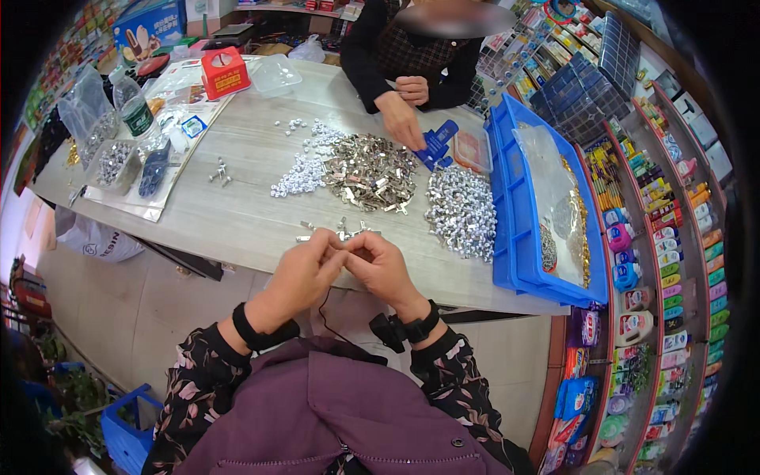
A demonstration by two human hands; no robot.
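At the table's front edge my left hand and my right hand meet, fingertips pinched together. Whatever they hold is too small and covered by my fingers to make out. Just beyond my fingertips lie a few loose metal clip pieces. Farther off spreads a heap of flat silver and brass-toned metal clips. Small round white-and-silver parts are scattered along its left side, and a larger pile of similar round parts lies to its right. A small cluster of joined pieces sits alone on the left.
Across the table, another person's hand reaches beside a blue plastic piece. A blue crate with bagged parts borders the right. On the left stand a red box, a bottle and a clear tub. Stocked shelves line the right.
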